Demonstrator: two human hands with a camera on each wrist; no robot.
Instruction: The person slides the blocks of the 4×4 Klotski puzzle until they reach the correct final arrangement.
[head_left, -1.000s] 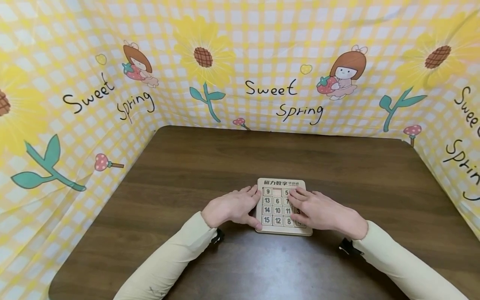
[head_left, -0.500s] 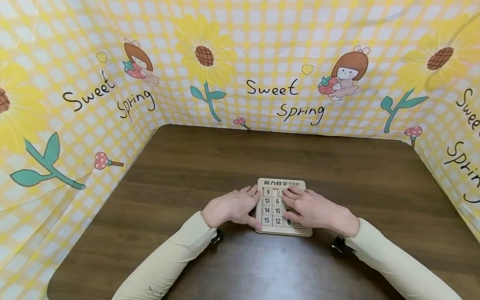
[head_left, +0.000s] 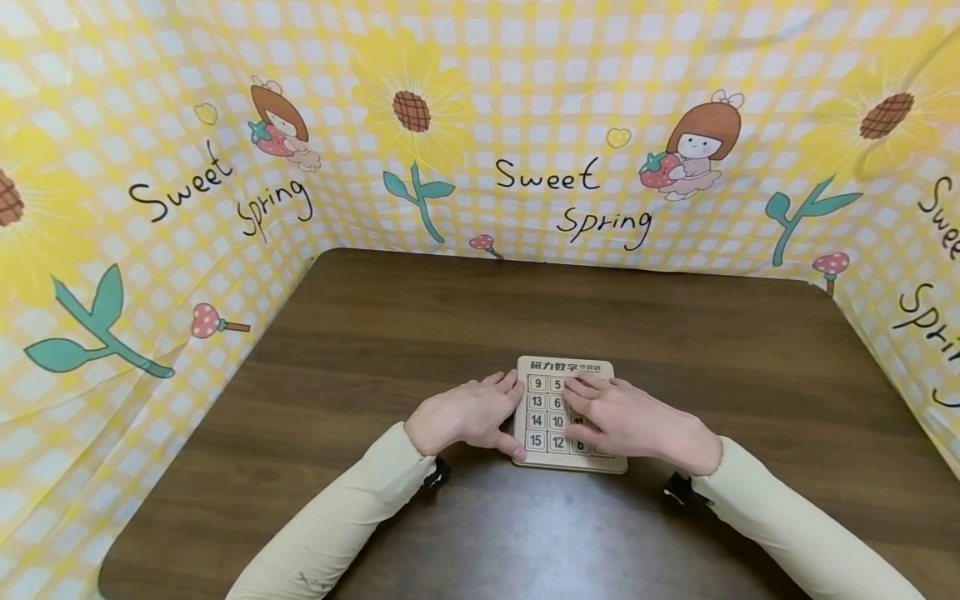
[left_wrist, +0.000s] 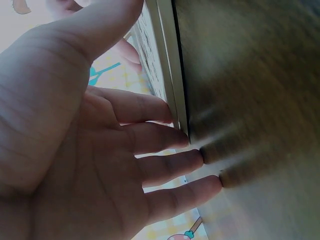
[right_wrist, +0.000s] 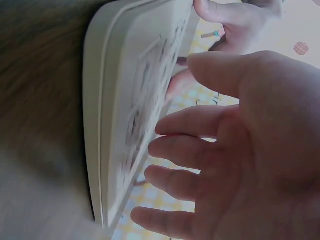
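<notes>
A pale wooden sliding number puzzle point(head_left: 538, 458) lies flat on the table, its numbered tiles set in a raised frame with dark lettering at the top. My left hand point(head_left: 468, 412) rests along its left edge, thumb at the lower left corner. In the left wrist view the fingers point(left_wrist: 172, 167) stretch out, some against the board's side and others on the table. My right hand point(head_left: 637, 421) lies over the right-hand columns, its straight fingertips at the 5 tile point(head_left: 557, 384), which sits right of the 9 tile point(head_left: 537, 384). That hand hides several tiles.
The brown wood-grain table point(head_left: 450, 308) extends around the puzzle on all sides. A yellow checked cloth point(head_left: 525, 92) with sunflowers and lettering hangs behind it and at both sides. A dark strap device point(head_left: 686, 490) sits at the right wrist.
The 5 tile has slid left into the gap beside the 9 tile. My right hand has shifted slightly left with it, while my left hand has stayed at the board's edge.
</notes>
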